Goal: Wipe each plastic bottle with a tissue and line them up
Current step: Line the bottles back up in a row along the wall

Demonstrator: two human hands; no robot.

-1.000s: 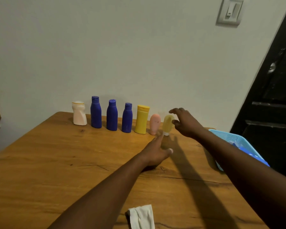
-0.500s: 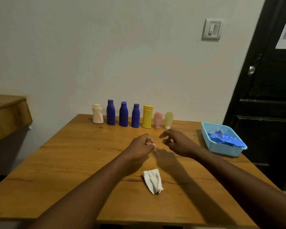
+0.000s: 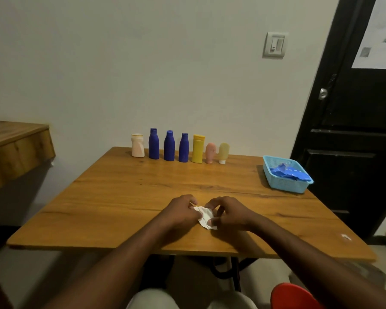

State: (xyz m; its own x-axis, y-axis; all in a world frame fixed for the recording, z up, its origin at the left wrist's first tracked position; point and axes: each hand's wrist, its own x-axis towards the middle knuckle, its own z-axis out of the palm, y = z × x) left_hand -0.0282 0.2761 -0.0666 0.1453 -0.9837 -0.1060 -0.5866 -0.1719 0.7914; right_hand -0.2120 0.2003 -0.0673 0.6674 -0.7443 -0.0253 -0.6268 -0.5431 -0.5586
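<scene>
Several plastic bottles stand in a row at the table's far edge by the wall: a white bottle [image 3: 138, 145], three dark blue bottles [image 3: 169, 145], a yellow bottle [image 3: 198, 148], a small pink tube [image 3: 210, 153] and a pale yellow tube [image 3: 223, 152]. A crumpled white tissue [image 3: 205, 215] lies on the table near the front edge. My left hand [image 3: 180, 211] pinches its left side and my right hand [image 3: 228, 213] pinches its right side. Part of the tissue is hidden under my fingers.
A light blue basket [image 3: 286, 186] with blue wrappers inside sits at the table's right edge. The wooden table [image 3: 125, 197] ends just in front of my hands. A black door is at the right, a wooden shelf at the left, a red stool below.
Both hands pulled back from the bottle row toward the front of the table and took hold of the tissue. The view drew back and now takes in the whole table.
</scene>
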